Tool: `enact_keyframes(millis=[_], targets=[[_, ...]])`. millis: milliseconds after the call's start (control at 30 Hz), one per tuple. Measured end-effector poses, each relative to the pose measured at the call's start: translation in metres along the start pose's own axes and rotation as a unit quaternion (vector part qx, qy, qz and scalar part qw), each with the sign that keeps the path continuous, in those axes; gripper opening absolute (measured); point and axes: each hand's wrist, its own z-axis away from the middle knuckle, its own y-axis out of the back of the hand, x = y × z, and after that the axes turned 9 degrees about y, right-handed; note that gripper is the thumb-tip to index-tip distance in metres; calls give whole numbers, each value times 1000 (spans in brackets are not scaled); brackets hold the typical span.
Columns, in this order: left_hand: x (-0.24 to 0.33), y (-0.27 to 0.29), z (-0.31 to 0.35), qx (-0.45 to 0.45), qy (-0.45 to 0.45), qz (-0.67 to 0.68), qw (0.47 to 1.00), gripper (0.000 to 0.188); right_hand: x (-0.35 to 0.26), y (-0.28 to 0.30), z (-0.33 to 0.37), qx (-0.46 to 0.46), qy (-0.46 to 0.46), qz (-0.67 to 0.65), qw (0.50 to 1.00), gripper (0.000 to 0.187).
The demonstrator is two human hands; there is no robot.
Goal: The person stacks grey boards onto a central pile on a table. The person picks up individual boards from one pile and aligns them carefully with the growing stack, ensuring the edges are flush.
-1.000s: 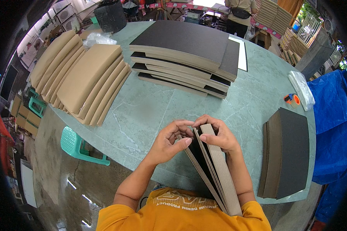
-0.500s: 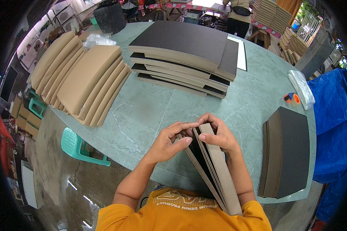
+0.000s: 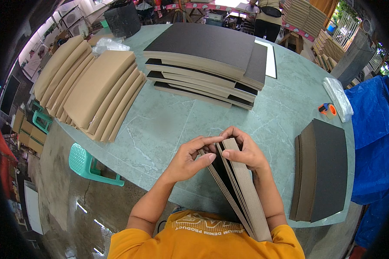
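A stack of black-faced grey boards (image 3: 247,194) stands on edge in front of my chest, its lower end against my orange shirt. My left hand (image 3: 193,157) grips the top corner of a thin group of boards on the left, thumb on the near side. My right hand (image 3: 243,150) is closed round the top end of the thicker group, thumb across the edges. Between the two groups a narrow dark gap fans open, and the fingertips of both hands meet near its top.
Large black boards (image 3: 203,43) are piled in staggered layers at the table's far side. Brown paper-wrapped packs (image 3: 101,93) lie at left; another black board stack (image 3: 328,168) is at right, below a tape dispenser (image 3: 328,110) and clear plastic (image 3: 337,99). A green stool (image 3: 88,162) stands left.
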Motion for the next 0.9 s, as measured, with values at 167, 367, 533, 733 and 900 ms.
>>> enact_keyframes(millis=[167, 367, 533, 733, 900], targets=[[-1, 1, 1, 6, 5, -12, 1000, 38, -2, -1, -1, -5, 10, -4, 1000, 46], [-1, 0, 2, 13, 1, 0, 1000, 38, 0, 1, -1, 0, 6, 12, 1000, 44], [1, 0, 2, 7, 23, 27, 999, 36, 2, 2, 0, 11, 1, 22, 1000, 45], [-9, -5, 1, 83, -31, 36, 995, 30, -5, -5, -2, 16, 6, 9, 1000, 46], [5, -11, -1, 49, 34, 62, 996, 31, 0, 2, 0, -8, -1, 3, 1000, 46]])
